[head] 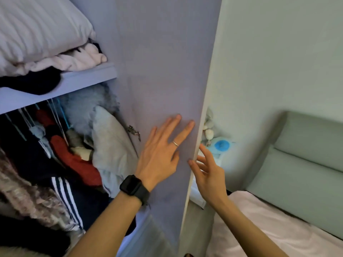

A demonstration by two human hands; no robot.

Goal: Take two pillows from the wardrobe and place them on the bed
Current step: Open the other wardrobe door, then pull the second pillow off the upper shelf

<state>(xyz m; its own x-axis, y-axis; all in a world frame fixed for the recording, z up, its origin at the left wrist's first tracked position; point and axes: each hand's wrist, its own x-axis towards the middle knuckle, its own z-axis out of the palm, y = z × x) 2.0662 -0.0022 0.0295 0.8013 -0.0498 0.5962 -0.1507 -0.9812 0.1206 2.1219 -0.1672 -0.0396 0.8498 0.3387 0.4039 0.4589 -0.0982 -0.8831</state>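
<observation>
Both hands [161, 154] [207, 175] splayed on wardrobe door [167, 71]

Two hands [159, 156] [207, 175], seemingly two pillows [37, 30] [111, 145], one bed [259, 229].

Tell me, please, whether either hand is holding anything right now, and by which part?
No pillow is held. The left hand lies flat on the wardrobe door; the right hand touches the door's free edge with spread fingers.

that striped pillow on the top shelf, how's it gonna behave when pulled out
The striped pillow looks puffy and creased, so it is probably soft, light and will sag when lifted. It rests on folded clothes, which may drag out with it. It overhangs the shelf, so it should slide out easily.
</observation>
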